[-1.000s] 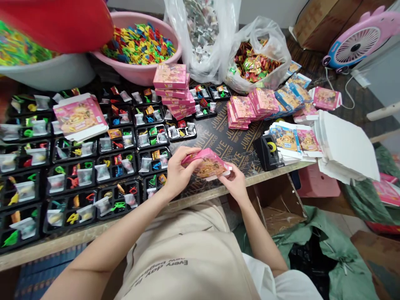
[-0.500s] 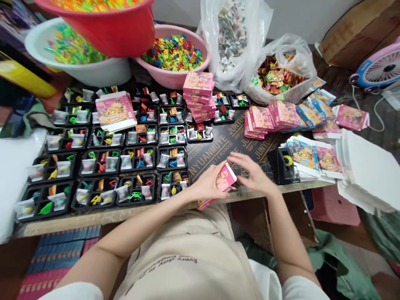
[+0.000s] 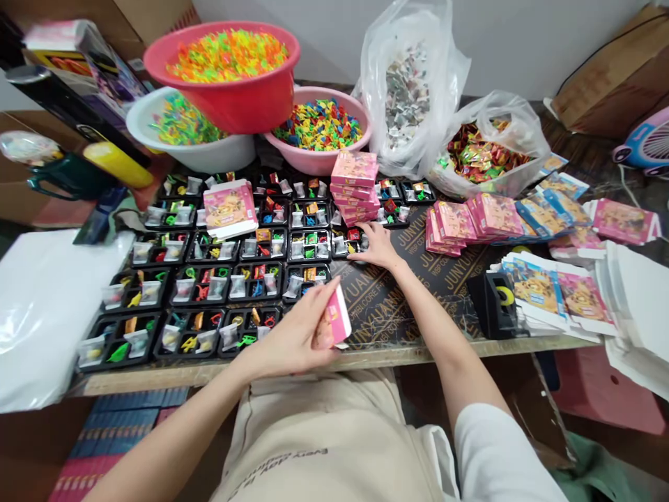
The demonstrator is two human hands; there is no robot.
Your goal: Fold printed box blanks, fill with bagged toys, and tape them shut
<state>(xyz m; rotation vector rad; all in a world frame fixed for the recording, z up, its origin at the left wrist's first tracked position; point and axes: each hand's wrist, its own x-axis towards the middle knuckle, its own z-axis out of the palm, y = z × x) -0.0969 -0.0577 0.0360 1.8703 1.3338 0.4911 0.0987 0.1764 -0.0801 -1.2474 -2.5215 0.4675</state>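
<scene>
My left hand (image 3: 295,335) grips a small pink printed box (image 3: 333,319) near the table's front edge, one end toward the right. Farther back, my right hand (image 3: 377,245) has its thumb and fingers around the right end of a small black compartment tray (image 3: 339,245) with little coloured pieces in it, partly hidden by the fingers. Just behind that hand rises a stack of pink boxes (image 3: 354,183). To the left, rows of similar black trays (image 3: 206,284) hold wrapped sweets and small plastic toys. Flattened pink cartons (image 3: 230,209) lie across some of the back trays.
Behind the trays stand a red tub (image 3: 245,104), a pale tub (image 3: 209,155) and a pink tub (image 3: 318,162) of plastic pieces. Plastic bags of packets (image 3: 483,157) sit at the back right. Pink boxes (image 3: 496,215) and a black tape dispenser (image 3: 486,300) are to the right.
My right hand has left the pink box and reached back to the black tray. My left hand keeps the box, now farther left on the body's side. The view has shifted.
</scene>
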